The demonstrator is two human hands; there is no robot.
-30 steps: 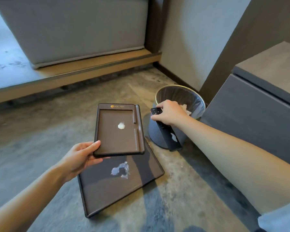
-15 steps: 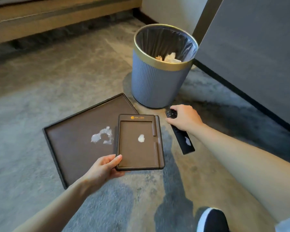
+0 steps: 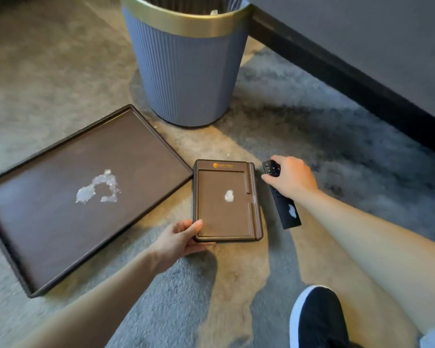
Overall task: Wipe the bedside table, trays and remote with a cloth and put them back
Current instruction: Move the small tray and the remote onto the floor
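A large dark brown tray lies on the carpet at the left, with a white smear in its middle. To its right is a small brown tray with a white blob on it; my left hand grips its near left corner, low over the carpet. My right hand holds the black remote by its button end, just right of the small tray; a white smudge shows near the remote's lower end. No cloth is in view.
A blue ribbed bin with a gold rim stands on the carpet just behind the trays. The dark side of the bedside cabinet fills the upper right. My knee and a dark shoe are at the lower right.
Both hands have come down toward the carpet: the small tray moved off the large tray to its right side, and the remote came down beside it. The view tilted down and closer.
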